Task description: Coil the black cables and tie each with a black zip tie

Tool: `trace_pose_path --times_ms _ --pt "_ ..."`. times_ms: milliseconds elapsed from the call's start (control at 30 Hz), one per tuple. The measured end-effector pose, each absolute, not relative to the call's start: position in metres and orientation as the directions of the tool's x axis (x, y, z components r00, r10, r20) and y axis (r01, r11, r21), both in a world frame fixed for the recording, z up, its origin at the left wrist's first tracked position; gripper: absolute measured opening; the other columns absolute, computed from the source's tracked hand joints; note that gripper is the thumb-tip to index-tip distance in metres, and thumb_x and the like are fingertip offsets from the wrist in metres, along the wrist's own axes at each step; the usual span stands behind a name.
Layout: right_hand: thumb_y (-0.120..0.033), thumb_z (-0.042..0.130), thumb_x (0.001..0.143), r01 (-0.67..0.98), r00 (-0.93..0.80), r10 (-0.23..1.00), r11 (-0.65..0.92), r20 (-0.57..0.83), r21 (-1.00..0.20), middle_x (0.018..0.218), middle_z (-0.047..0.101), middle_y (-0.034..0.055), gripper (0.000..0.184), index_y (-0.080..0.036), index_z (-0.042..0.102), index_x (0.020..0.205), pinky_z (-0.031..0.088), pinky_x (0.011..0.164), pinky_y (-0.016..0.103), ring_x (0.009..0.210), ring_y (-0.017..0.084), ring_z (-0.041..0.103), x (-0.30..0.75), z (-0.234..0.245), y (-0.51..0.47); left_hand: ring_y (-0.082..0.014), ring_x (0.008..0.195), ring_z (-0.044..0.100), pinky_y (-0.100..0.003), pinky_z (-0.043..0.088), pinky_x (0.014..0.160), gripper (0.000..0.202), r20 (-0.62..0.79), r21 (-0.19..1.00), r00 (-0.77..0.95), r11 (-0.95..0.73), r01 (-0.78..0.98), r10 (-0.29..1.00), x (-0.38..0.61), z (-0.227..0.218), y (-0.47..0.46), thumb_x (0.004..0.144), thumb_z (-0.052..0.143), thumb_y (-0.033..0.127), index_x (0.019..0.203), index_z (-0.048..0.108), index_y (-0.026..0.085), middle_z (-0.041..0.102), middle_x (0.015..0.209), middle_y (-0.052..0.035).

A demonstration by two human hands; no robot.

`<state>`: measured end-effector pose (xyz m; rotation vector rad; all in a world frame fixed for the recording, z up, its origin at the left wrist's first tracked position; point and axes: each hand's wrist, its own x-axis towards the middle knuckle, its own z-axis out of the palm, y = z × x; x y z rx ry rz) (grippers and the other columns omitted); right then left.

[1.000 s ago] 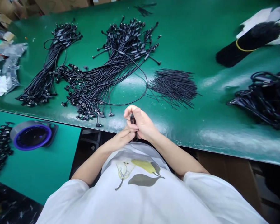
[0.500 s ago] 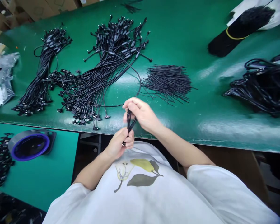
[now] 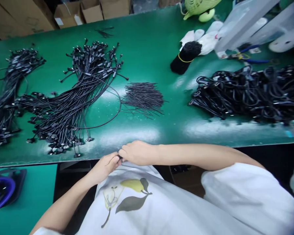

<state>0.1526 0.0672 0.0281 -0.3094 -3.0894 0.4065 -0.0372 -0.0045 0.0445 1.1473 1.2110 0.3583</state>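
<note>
Both hands meet at the near edge of the green table (image 3: 161, 49), just above my white shirt. My left hand (image 3: 105, 167) and my right hand (image 3: 134, 152) are closed, fingertips pinched together on a small folded black cable (image 3: 120, 158), of which only a dark tip shows between them. A fan of black cables with connectors (image 3: 73, 98) lies just beyond my hands to the left, one loose cable looping out of it. A small pile of thin black ties (image 3: 143, 98) lies straight ahead.
Another cable bundle (image 3: 7, 91) lies at the far left, a big tangled heap of cables (image 3: 250, 93) at the right. A banded black bundle (image 3: 183, 58), clear plastic boxes (image 3: 245, 19) and cardboard boxes (image 3: 93, 11) sit at the back. A blue-rimmed device (image 3: 2, 189) sits lower left.
My hands have dropped toward the table edge and closed together, the cable now folded small between them. The view has swung to the right, showing more of the right-hand heap.
</note>
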Motion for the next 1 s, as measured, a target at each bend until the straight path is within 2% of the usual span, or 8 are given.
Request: trace_pose_path --times_ms 200,333,533,567,633,733,867,1000 --pt "-0.015 0.03 0.097 0.168 -0.986 0.167 0.971 -0.022 -0.169 0.073 0.062 0.0066 0.028 -0.013 0.057 0.091 0.034 0.052 0.028 0.061 0.017 0.056 0.162 0.02 0.078 -0.0171 0.072 0.052 -0.028 0.038 0.071 0.034 -0.43 0.795 0.358 0.161 0.584 0.828 -0.029 0.036 0.008 0.095 0.039 0.04 0.074 0.055 0.019 0.058 0.076 -0.0022" --pt "-0.014 0.033 0.096 0.182 -0.982 0.189 0.966 0.02 -0.184 0.07 0.061 0.0062 0.026 -0.013 0.057 0.088 0.035 0.054 0.028 0.062 0.018 0.056 0.166 0.012 0.077 -0.0177 0.069 0.051 -0.028 0.038 0.07 0.038 -0.495 0.786 0.408 0.194 0.587 0.767 -0.026 0.032 0.016 0.096 0.037 0.043 0.071 0.054 0.02 0.056 0.07 -0.001" --pt "-0.031 0.044 0.098 0.186 -0.978 0.207 0.886 0.003 -0.424 0.079 0.063 0.0054 0.026 -0.015 0.062 0.09 0.042 0.062 0.029 0.069 0.017 0.057 0.179 0.016 0.088 -0.0171 0.068 0.047 -0.028 0.035 0.065 0.039 -0.483 0.819 0.378 0.256 0.513 0.79 -0.018 0.024 0.012 0.093 0.042 0.051 0.078 0.059 0.019 0.056 0.071 -0.0013" --pt "-0.035 0.044 0.098 0.189 -0.969 0.242 0.857 0.051 -0.48 0.084 0.063 0.0055 0.027 -0.016 0.063 0.093 0.043 0.066 0.029 0.075 0.017 0.058 0.186 0.019 0.098 -0.0159 0.065 0.045 -0.027 0.033 0.063 0.04 -0.489 0.823 0.343 0.294 0.486 0.802 -0.017 0.023 0.012 0.092 0.043 0.052 0.078 0.059 0.018 0.053 0.068 -0.0004" --pt "-0.034 0.04 0.1 0.296 -0.869 0.457 0.787 0.19 -0.541 0.096 0.064 0.0063 0.028 -0.018 0.064 0.102 0.045 0.076 0.031 0.088 0.017 0.058 0.206 0.02 0.129 -0.0127 0.058 0.038 -0.025 0.029 0.057 0.042 -0.495 0.849 0.266 0.394 0.353 0.827 -0.018 0.021 0.015 0.091 0.046 0.054 0.078 0.059 0.017 0.045 0.06 0.0028" --pt "-0.025 0.039 0.098 0.658 -0.5 0.812 0.582 0.3 -0.478 0.109 0.061 0.0103 0.028 -0.019 0.064 0.108 0.042 0.085 0.037 0.096 0.021 0.054 0.24 0.008 0.184 -0.009 0.052 0.033 -0.024 0.025 0.053 0.041 -0.48 0.875 0.158 0.485 0.008 0.863 -0.017 0.023 0.026 0.085 0.056 0.055 0.079 0.057 0.015 0.037 0.056 0.006" --pt "-0.022 0.042 0.094 0.849 -0.398 0.885 0.455 0.242 -0.268 0.109 0.06 0.0167 0.026 -0.014 0.066 0.095 0.039 0.079 0.042 0.092 0.026 0.053 0.264 -0.012 0.224 -0.0066 0.05 0.035 -0.022 0.025 0.051 0.038 -0.474 0.829 0.114 0.486 -0.277 0.873 -0.012 0.031 0.034 0.079 0.067 0.05 0.078 0.057 0.013 0.041 0.057 0.0053" --pt "-0.024 0.041 0.095 0.861 -0.253 0.902 0.375 0.35 -0.344 0.104 0.061 0.0169 0.027 -0.012 0.064 0.097 0.041 0.077 0.039 0.091 0.026 0.056 0.249 -0.005 0.2 -0.0049 0.048 0.033 -0.021 0.024 0.048 0.037 -0.451 0.805 0.073 0.44 -0.397 0.89 -0.007 0.034 0.035 0.077 0.071 0.047 0.082 0.061 0.012 0.04 0.058 0.0054"
